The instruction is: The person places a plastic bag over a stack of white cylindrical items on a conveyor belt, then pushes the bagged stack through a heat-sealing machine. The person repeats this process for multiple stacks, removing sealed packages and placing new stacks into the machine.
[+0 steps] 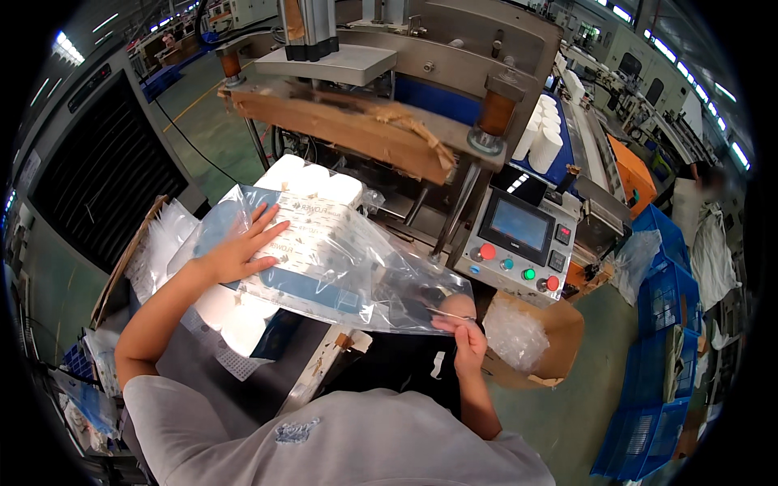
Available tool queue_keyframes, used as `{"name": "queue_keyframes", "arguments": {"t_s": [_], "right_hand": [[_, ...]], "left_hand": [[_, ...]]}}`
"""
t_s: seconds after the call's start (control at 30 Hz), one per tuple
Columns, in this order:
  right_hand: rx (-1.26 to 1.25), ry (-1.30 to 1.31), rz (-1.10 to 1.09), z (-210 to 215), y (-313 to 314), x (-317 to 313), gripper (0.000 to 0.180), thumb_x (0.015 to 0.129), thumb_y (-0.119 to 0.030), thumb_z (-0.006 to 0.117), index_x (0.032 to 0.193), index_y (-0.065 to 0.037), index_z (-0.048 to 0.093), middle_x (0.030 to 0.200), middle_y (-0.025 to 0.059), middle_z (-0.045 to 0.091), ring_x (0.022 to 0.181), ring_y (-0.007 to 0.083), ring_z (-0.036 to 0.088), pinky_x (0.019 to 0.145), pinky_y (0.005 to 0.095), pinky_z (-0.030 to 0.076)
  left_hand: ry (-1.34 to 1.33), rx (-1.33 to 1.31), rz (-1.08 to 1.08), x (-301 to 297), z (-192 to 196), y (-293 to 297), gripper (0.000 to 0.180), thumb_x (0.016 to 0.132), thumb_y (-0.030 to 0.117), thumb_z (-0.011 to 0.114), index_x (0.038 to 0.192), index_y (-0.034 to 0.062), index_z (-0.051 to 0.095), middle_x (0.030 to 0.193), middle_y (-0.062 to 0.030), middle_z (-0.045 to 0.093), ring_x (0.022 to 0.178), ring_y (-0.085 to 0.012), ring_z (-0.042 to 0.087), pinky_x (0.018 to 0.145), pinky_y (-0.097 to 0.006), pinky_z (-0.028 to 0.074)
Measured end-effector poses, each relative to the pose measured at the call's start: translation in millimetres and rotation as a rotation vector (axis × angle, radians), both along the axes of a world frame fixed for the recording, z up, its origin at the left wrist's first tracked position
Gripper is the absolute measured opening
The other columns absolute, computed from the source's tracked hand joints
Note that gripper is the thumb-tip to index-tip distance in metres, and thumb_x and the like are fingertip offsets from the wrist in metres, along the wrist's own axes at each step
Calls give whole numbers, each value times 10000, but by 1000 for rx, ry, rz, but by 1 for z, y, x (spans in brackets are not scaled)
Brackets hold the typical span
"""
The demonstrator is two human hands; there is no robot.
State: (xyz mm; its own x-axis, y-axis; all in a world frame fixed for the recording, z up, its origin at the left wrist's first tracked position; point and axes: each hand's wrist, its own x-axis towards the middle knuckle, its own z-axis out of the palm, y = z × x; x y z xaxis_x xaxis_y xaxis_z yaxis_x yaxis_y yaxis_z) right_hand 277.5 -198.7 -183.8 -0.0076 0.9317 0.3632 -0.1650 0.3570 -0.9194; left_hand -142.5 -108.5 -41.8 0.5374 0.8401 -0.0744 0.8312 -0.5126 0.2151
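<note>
Grey shirt nearest lens. Left hand lay flat, fingers spread, pressing printed plastic bag over white paper rolls at machine bench. Right hand pinched bag's clear open end, thumb against fingertips. Risk as judged: thin film could slip from pinch or tear; rolls might shift sideways. Control panel, cardboard box at right.
</note>
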Motion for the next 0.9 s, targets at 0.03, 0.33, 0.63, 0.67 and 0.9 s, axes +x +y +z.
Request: {"name": "queue_keyframes", "arguments": {"t_s": [0.03,0.33,0.63,0.67,0.9], "right_hand": [[-89,16,32,-9,3,0,351,967,-259,425,1095,51,530,973,187,648,954,246,618,904,328,436],[-354,316,133,-37,82,-19,476,975,-276,402,1324,45,354,1018,169,636,1016,228,589,939,323,409],[-440,-10,428,-21,122,-32,415,967,-247,427,1267,39,443,965,135,662,964,186,605,884,279,430],[-392,-53,501,-19,128,-35,405,966,-242,430,1257,38,455,950,130,667,949,182,610,877,275,430],[-138,-378,921,40,144,-119,290,957,-207,441,1089,8,584,884,64,681,878,113,617,830,250,440]], "left_hand": [[-22,-1,-12,-1,-1,5,618,909,453,437,1436,200,235,1513,-126,66,1389,-342,41,1084,-547,39],[-69,-14,6,-2,-3,83,602,921,483,397,1432,207,243,1507,-129,108,1387,-334,71,1100,-504,51],[673,-505,476,-70,-44,32,864,797,750,273,1459,219,111,1517,-106,72,1385,-343,91,1047,-594,139],[734,-648,471,-86,-61,14,932,771,782,275,1462,201,42,1515,-111,77,1373,-358,136,1068,-515,186],[227,45,67,27,-5,7,587,732,584,605,990,58,638,1022,-146,599,1098,-305,496,931,-398,387]]}}
